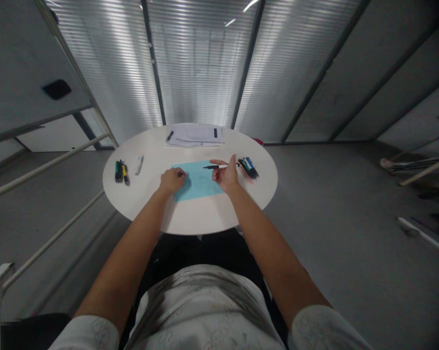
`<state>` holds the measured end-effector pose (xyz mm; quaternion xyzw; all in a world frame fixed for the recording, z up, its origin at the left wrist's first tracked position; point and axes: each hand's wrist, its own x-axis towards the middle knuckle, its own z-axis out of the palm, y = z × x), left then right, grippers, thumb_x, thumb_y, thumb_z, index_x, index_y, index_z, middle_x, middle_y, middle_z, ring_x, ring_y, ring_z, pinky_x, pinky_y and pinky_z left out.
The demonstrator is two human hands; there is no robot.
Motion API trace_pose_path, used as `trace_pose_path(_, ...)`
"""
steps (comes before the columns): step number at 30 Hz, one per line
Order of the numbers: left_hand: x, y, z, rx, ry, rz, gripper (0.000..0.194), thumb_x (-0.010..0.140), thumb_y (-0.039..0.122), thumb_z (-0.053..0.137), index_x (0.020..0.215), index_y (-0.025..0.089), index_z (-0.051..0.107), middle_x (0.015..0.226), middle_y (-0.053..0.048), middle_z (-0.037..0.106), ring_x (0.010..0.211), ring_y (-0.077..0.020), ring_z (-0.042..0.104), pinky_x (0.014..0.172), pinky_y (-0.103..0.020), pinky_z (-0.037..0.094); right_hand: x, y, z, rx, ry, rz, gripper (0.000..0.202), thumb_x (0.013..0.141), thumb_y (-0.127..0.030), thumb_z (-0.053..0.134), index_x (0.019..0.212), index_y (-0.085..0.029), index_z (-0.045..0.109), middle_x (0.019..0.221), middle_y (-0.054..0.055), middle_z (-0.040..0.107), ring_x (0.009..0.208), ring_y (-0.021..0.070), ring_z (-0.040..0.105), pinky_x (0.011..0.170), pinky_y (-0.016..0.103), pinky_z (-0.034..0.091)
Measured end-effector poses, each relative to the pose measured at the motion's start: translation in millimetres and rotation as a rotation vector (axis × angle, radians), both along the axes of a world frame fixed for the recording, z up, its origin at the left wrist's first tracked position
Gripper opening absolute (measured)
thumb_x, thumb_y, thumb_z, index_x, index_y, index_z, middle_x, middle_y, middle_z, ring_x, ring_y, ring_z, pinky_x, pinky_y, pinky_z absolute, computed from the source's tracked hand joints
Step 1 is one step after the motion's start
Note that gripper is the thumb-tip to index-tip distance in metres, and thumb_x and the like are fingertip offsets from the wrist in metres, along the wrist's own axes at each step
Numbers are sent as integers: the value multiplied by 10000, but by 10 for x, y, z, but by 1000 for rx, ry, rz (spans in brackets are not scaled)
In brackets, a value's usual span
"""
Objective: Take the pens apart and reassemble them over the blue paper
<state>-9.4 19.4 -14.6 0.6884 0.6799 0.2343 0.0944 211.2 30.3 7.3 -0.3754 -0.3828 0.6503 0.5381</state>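
Note:
A light blue sheet of paper [197, 187] lies on the white round table [194, 221] in front of me. My right hand [227, 179] is above the sheet's right side, fingers closed on a pen [221, 166] with a white barrel and a dark front end. The pen lies nearly level, its tip pointing left. My left hand [172, 181] is at the sheet's left edge, fingers pinched on a small dark piece [180, 174], which looks like a pen cap. Part of that piece is hidden by the fingers.
Several pens and markers [248, 166] lie right of my right hand. Several markers [121, 172] and a white pen-like item [139, 165] lie at the left. A stack of white papers [194, 135] sits at the far edge. A metal rail frame [52, 155] stands left of the table.

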Motion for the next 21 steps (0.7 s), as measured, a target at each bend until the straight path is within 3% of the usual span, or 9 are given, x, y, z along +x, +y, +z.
trace_pose_path(3,8,-6,8,0,7,7,274,814,326,525,976,231,725,995,-71,715,945,-233,632,825,-319,450,-42,11,-29,62,-93,-30,496,805,-635,546,951,-168,628,593,8,612,424,92,490,401,204,332)
trace_pose_path(6,14,-14,23,3,12,5,277,814,327,522,974,228,726,996,-72,713,938,-231,630,819,-322,447,-76,31,-85,189,-272,-149,314,710,-410,693,924,-207,588,652,-40,593,485,78,490,438,188,328)
trace_pose_path(10,8,-7,19,-8,17,7,282,815,324,516,977,226,725,995,-65,710,934,-222,627,817,-317,442,-104,31,-166,350,-575,-303,150,719,-302,609,829,-214,555,561,-72,488,516,94,463,510,206,349)
trace_pose_path(16,-5,22,-24,21,11,2,289,807,327,513,973,224,725,996,-65,707,924,-220,625,811,-315,435,-89,-4,-253,446,-796,-154,192,815,-338,435,715,-225,552,469,-57,472,489,120,484,516,221,333)
trace_pose_path(21,2,15,-10,20,13,4,283,801,309,510,965,231,727,978,-59,713,916,-222,631,808,-318,436,-96,-52,-209,476,-1084,-96,246,863,-319,389,753,-223,587,551,-23,562,561,135,527,565,228,348)
